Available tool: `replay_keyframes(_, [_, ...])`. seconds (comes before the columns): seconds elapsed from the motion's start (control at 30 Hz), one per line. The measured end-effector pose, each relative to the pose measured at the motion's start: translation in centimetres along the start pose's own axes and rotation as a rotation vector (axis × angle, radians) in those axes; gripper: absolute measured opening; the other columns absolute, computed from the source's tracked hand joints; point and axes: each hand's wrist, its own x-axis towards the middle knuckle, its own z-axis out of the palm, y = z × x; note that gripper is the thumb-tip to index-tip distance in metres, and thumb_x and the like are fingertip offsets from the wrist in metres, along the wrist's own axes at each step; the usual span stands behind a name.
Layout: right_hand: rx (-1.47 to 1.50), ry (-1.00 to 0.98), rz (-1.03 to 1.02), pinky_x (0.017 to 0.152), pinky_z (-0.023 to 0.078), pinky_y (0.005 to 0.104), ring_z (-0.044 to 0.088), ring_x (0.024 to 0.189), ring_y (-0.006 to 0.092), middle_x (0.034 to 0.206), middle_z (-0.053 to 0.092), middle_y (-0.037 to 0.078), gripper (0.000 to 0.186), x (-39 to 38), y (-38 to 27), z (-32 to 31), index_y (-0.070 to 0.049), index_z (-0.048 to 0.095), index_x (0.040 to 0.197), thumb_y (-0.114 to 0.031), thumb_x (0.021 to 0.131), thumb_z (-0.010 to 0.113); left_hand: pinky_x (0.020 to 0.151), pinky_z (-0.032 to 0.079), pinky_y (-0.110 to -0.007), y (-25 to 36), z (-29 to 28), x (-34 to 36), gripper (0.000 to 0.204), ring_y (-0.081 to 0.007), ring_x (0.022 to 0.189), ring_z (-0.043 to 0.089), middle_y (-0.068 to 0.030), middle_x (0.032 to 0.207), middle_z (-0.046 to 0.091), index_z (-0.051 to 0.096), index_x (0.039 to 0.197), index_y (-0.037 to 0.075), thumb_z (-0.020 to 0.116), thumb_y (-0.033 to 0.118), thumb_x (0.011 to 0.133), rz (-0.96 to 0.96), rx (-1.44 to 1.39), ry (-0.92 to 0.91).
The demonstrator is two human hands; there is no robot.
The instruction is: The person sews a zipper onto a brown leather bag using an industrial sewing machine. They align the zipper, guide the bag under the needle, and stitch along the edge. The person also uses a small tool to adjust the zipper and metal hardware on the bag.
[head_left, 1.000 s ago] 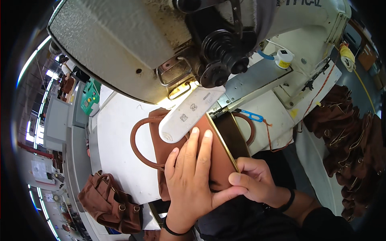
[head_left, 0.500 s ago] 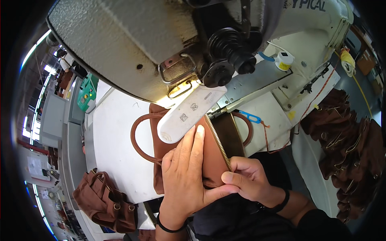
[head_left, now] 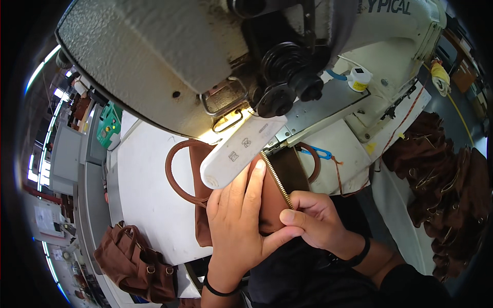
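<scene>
The brown handbag [head_left: 271, 203] lies beneath the sewing machine head [head_left: 138, 72]. The left hand [head_left: 235, 218] lies flat on it, fingers nearly together; the right hand's [head_left: 319, 220] fingers clamp its gold-toothed zipper [head_left: 276, 177] edge. Uneven pulling could skew or pucker it.

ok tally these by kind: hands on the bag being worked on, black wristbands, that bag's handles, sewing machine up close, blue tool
Hands: 2, left hand and right hand
Black wristbands: 2, left wristband and right wristband
Handles on the brown bag: 2, left handle and right handle
Sewing machine: 1
Blue tool: 1
Total: 8
</scene>
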Motion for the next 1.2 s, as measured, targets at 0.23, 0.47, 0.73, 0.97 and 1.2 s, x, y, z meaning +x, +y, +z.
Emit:
replay_keyframes(0.23, [0.015,-0.007,0.017,0.060,0.042,0.0205,0.052,0.070,0.0020,0.078,0.060,-0.001,0.023,1.2,-0.7,-0.4,-0.003,0.058,0.085,-0.013,0.105,0.064,0.114,0.031,-0.047,-0.3,0.3,0.7,0.107,-0.0342,0.135,0.053,-0.0254,0.154,0.049,0.047,0.151,-0.005,0.055,0.080,0.086,-0.035,-0.029,0.018])
replay_keyframes(0.47, [-0.003,-0.011,0.014,0.058,0.041,0.0201,0.051,0.067,0.0015,0.076,0.059,-0.002,0.023,2.0,-0.8,-0.4,-0.003,0.058,0.085,-0.013,0.105,0.063,0.115,0.032,-0.047,-0.2,0.9,-0.3,0.093,-0.0343,0.135,0.055,-0.0235,0.152,0.053,0.049,0.150,-0.003,0.061,0.067,0.090,-0.034,-0.025,0.074])
replay_keyframes(0.73, [-0.085,0.041,0.024,0.057,0.036,0.0196,0.047,0.065,0.0003,0.071,0.057,-0.004,0.027,4.5,-0.9,-0.3,-0.005,0.057,0.079,-0.016,0.103,0.065,0.115,0.036,-0.048,-2.2,1.8,1.0,0.080,-0.0343,0.133,0.058,-0.0201,0.145,0.060,0.056,0.144,0.001,0.075,0.052,0.086,-0.030,-0.058,0.177])
replay_keyframes(0.97, [-0.137,0.103,-0.010,0.061,0.039,0.0195,0.048,0.068,0.0008,0.072,0.058,-0.004,0.028,6.5,-0.9,-0.1,-0.005,0.062,0.078,-0.018,0.103,0.065,0.107,0.043,-0.042,-3.7,3.0,1.7,0.068,-0.0321,0.122,0.063,-0.0161,0.132,0.067,0.063,0.133,0.000,0.084,0.038,0.081,-0.021,-0.074,0.307])
replay_keyframes(1.2, [-0.269,0.123,-0.005,0.059,0.042,0.0215,0.052,0.068,0.0019,0.074,0.062,-0.003,0.030,6.7,-1.8,0.6,-0.001,0.065,0.081,-0.020,0.104,0.064,0.108,0.038,-0.043,-1.3,4.3,-0.1,0.062,-0.0305,0.124,0.061,-0.0168,0.136,0.064,0.059,0.136,0.003,0.083,0.020,0.081,-0.041,0.042,0.439])
